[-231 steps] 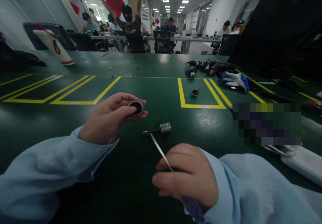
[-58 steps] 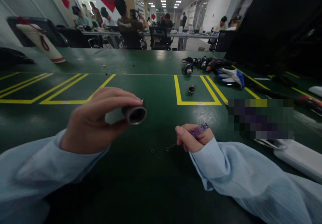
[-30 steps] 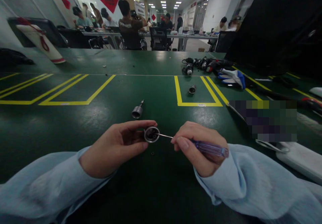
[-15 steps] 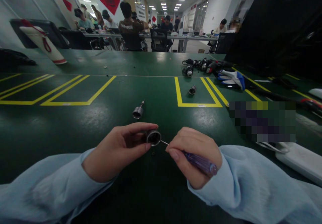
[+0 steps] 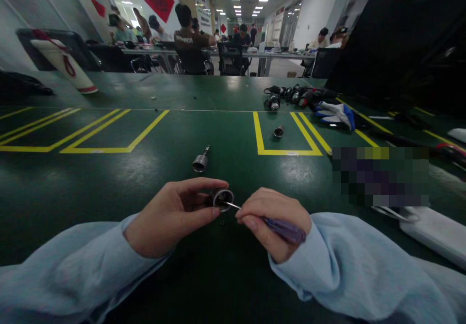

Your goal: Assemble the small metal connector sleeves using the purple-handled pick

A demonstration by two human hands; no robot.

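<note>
My left hand (image 5: 174, 212) pinches a small round metal ring part (image 5: 223, 199) between thumb and fingers, just above the green table (image 5: 109, 178). My right hand (image 5: 273, 217) is closed round a screwdriver with a purple handle (image 5: 284, 229), and its thin shaft reaches into the ring part's opening. A tiny screw (image 5: 222, 222) lies on the table right below the ring. Beyond my hands a grey metal cylinder with a thin stem (image 5: 200, 162) rests on the table.
A small metal part (image 5: 278, 130) sits inside a yellow-taped box (image 5: 259, 134). Several black parts (image 5: 287, 95) and a blue-white glove (image 5: 337, 112) lie at the back right. A white flat object (image 5: 433, 231) lies at the right, a white cone-shaped thing (image 5: 65, 66) at the far left. People sit at desks beyond.
The metal cylinder left my left hand and now lies on the table; that hand took up the ring part. My right hand brought the screwdriver tip into the ring and both hands drew slightly closer.
</note>
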